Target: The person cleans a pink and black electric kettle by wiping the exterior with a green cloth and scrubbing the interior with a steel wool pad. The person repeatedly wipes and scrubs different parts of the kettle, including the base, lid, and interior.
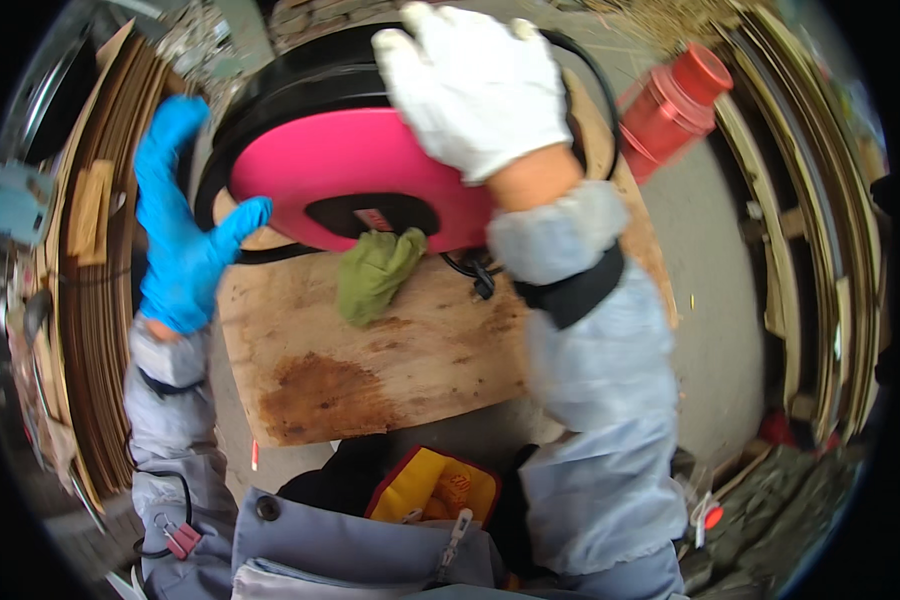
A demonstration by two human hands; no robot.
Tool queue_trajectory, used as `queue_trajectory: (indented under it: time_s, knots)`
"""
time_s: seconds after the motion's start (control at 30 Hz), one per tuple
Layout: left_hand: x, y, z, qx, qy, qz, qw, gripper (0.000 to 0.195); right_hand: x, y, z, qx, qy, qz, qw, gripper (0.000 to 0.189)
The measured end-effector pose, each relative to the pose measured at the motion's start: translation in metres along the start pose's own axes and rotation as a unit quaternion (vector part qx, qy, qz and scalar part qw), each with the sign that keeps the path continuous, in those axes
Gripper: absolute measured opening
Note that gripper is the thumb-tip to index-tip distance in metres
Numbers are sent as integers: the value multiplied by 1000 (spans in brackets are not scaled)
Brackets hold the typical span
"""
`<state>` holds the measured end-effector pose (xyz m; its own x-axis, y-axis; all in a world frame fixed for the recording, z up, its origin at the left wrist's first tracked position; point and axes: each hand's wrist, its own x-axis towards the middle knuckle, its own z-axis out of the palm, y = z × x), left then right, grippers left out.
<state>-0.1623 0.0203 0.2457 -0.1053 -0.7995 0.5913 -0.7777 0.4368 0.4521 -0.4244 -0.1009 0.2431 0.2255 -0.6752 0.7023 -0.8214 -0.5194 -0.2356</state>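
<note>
A round electric appliance with a pink face (360, 157) and a thick black rim (300, 82) stands on a stained plywood board (450, 345). My right hand (480, 90), in a white glove, lies over its upper right part, fingers reaching past the rim; whether they grip it is hidden. To the left, my left hand (187, 217) in a blue glove is spread, thumb and fingers apart, close to the rim with nothing in it. A crumpled green cloth (379, 276) rests against the appliance's near edge. Beside it lies a black power plug (483, 285) on its cord.
A red plastic flask-like container (671, 105) stands beyond the board's right edge. Stacked flattened cardboard (101, 315) lines the left side. Layered boards on a rack (810, 225) rise at right. A yellow cloth item with red trim (439, 487) is near my lap.
</note>
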Motion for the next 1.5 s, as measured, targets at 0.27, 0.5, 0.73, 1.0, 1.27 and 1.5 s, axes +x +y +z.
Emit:
queue_trajectory:
  time_s: [0.27, 0.5, 0.73, 1.0, 1.27, 1.5]
  knots:
    - [109, -7, 11, -75, -378, 11, 923, 146, -70, -60, -14, 138, 188, 52, 971, 47]
    - [79, -24, 8, -120, -270, -78, 952, 135, -170, -77, 16, 265, 52, -54, 961, 31]
    - [52, -47, -10, -154, -207, -150, 954, 138, -280, -18, 66, 183, -288, 24, 940, 82]
    - [43, -21, 4, -185, -178, -142, 956, 132, -261, -12, 75, 227, -337, 81, 910, 42]
    - [42, -20, 12, -238, -152, -131, 950, 126, -125, -65, -23, 200, 233, -6, 952, 48]
    - [44, -17, 15, -220, -140, -122, 958, 121, -72, -11, 7, 113, 340, 4, 934, 38]
